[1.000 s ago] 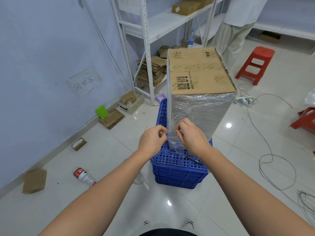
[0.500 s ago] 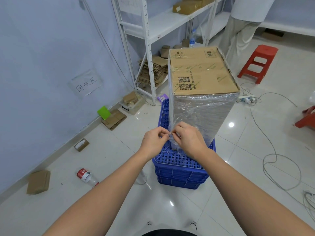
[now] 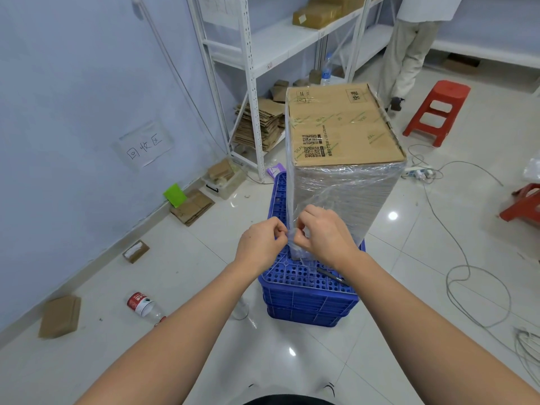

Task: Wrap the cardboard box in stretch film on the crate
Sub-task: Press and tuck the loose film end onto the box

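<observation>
The person's left hand (image 3: 261,244) and right hand (image 3: 323,235) are meeting at the lower near corner of the tall brown cardboard box (image 3: 342,127), each with fingers curled and pinching a gathered tail of thin, clear stretch film (image 3: 336,197). The two hands are almost touching, with the bunched film between them. What they are doing with the tail — tearing, twisting or tucking it — is too small to tell.

The box is standing upright on the blue perforated plastic crate (image 3: 309,290), which is sitting on the white tiled floor (image 3: 438,258). Film is already covering the box's near side from top edge to base, while its top face is showing bare card with printed codes.

The film is likely to handle as soft, clingy and stretchy: it probably bunches into a rope when pulled and sticks to itself, so the best hold looks to be a firm pinch close to the box's corner. The box seems stiff, and standing tall on a narrow base it could tip if pulled hard; its weight cannot be judged.

A dark pen-like object (image 3: 331,276) is lying on the crate, just beside the box's base under the right wrist. Left of the crate, a clear plastic bottle with a red label (image 3: 144,308) is lying on the floor. Beyond the box, flattened cardboard (image 3: 260,124) is stacked under a white metal shelving rack (image 3: 251,54), and a red plastic stool (image 3: 438,109) is standing to the right of it. A grey cable (image 3: 455,276) is looping over the floor right of the crate, a possible snag for feet.
</observation>
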`<action>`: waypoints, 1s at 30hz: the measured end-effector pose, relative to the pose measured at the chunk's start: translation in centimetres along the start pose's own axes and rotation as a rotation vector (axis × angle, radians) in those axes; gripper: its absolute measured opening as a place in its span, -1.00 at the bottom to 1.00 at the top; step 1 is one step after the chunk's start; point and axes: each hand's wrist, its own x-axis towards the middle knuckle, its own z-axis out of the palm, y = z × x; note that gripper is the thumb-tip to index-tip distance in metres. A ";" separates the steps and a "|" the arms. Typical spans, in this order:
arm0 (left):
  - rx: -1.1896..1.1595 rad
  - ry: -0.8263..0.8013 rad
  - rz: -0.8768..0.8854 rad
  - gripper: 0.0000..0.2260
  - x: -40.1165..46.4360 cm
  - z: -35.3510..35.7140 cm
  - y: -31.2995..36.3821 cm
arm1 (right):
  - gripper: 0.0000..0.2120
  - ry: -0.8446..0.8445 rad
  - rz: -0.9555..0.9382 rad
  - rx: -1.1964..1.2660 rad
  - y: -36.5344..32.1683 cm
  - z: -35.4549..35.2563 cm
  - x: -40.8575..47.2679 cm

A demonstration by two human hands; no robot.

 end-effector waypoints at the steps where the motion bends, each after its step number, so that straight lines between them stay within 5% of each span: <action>1: 0.043 0.014 0.016 -0.94 0.1 0.0 0.2 | -0.86 0.000 0.004 0.007 -0.1 -0.2 0.0; 9: 0.180 0.020 0.015 -0.89 0.3 -0.5 0.2 | -0.85 -0.031 -0.052 -0.049 -0.6 -1.8 0.9; 13: 0.091 0.086 0.160 -0.58 -0.3 -0.8 1.1 | -0.88 -0.092 -0.074 -0.105 -0.1 -2.0 1.1; 19: 0.065 0.188 0.266 -0.97 0.2 -1.7 1.8 | -0.87 -0.084 -0.029 0.004 0.2 -2.6 1.3; 30: -0.230 0.142 0.136 -0.93 0.5 -1.9 1.7 | -0.93 0.033 -0.044 -0.077 1.1 -3.5 2.2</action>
